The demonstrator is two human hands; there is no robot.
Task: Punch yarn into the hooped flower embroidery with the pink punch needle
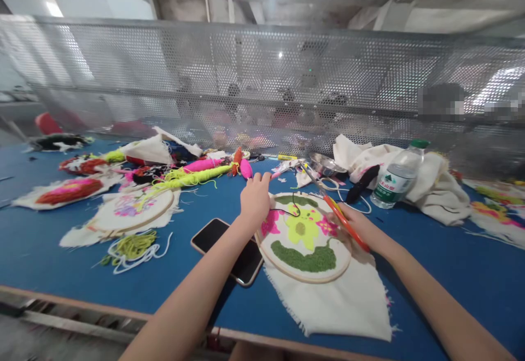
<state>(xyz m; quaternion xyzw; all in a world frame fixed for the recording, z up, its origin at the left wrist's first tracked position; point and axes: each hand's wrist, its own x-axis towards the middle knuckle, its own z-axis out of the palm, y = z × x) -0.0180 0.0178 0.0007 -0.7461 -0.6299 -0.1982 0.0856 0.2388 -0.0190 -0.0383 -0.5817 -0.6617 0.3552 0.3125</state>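
Observation:
Before me lies an embroidery hoop (305,280) on white cloth, worked with a yellow flower (302,232), pink flowers at both sides and green patches. A black yarn (293,210) loops loosely over its upper part. My left hand (256,197) is at the hoop's upper left edge, its fingers bent in; a slim pink thing (276,175) shows just past the fingertips, and what the fingers grip is hidden. My right hand (355,225), at the hoop's right side, is closed on scissors (348,224) with orange handles, blades pointing up and left.
A phone (246,262) lies partly under the left forearm and hoop. Leftward are another hoop (141,217), green yarn (133,246) and yarn bundles (197,175). Back right stand a bottle (394,183), a metal bowl (327,164) and crumpled cloth (438,197). A perforated metal screen (262,76) closes the back.

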